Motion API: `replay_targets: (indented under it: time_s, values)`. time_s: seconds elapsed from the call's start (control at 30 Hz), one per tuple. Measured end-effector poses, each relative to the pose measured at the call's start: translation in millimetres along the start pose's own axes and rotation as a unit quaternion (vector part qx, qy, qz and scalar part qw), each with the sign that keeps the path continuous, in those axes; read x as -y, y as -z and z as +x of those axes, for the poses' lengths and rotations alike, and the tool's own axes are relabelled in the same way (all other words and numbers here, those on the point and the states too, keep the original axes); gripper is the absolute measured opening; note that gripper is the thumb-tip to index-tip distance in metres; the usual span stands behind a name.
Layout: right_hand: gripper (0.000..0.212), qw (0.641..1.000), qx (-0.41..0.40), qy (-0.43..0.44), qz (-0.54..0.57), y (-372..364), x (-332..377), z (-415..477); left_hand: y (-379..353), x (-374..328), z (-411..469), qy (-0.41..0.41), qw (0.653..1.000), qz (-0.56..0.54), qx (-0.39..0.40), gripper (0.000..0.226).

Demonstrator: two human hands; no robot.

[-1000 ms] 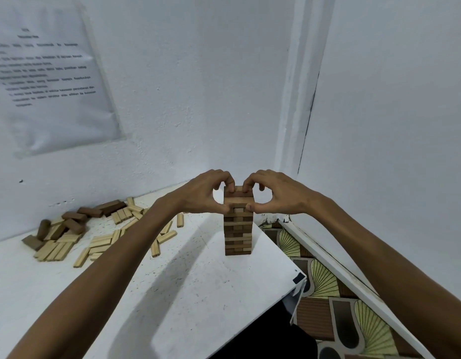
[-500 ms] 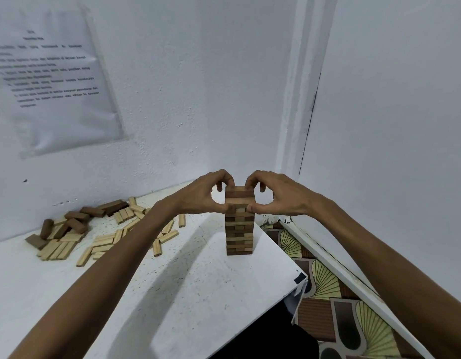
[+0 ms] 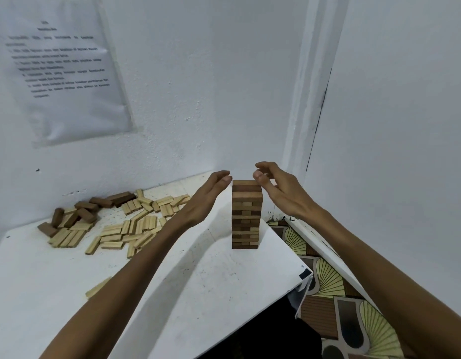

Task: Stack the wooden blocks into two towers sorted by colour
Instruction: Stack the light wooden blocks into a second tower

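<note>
Head view is all I get from here. The tower stands upright on the table, toward its 3 o'clock edge, a little right of the middle of my screen.

— Where are the hands against it?

— One on each side of its top. With the tower top as the centre of the dial, the left hand is at 9 o'clock and the right hand is at 2 o'clock, a bit higher.

— Holding anything?

— No. The left is released: fingers nearly straight, palm toward the tower, tips just beside the top block with a thin gap between. The right is slack too, fingers loosely bent with nothing in them. Its fingertips overlap the tower's top right corner on my screen, so I can't tell whether they touch it.

— The tower itself?

— Mostly brown layers, crossed one over another, with lighter ends showing here and there. The top layer is dark brown. The sides look straight.

— Loose stock?

— Out at 9 o'clock from the tower and well apart from it, past the left forearm, pale blocks lie scattered flat. Beyond them at 10 o'clock, near the wall, dark blocks sit in a small heap, some on top of pale ones. One stray pale block lies alone at 7 o'clock, just beside that forearm.

— Anything else?

— A printed sheet on the wall at 11 o'clock, its text too blurred for me to read. There's patterned floor past the table's edge at 4 o'clock.
</note>
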State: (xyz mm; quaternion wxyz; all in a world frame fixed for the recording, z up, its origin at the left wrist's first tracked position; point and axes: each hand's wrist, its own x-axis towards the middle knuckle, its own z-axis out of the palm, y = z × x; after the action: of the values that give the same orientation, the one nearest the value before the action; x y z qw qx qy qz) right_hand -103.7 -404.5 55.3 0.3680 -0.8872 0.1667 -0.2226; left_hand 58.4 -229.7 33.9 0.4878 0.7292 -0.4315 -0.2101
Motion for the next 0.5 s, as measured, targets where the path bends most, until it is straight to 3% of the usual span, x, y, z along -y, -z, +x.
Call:
replay_targets:
  time_s: [0.17,0.5]
  values:
    - [0.062,0.996,0.011,0.052,-0.077,3,18,12,17,5,-12,-0.02,0.999,0.01,-0.037,0.058]
    - [0.065,0.974,0.051,0.154,-0.158,-40,84,32,81,3,-64,-0.017,0.99,0.071,-0.119,0.057]
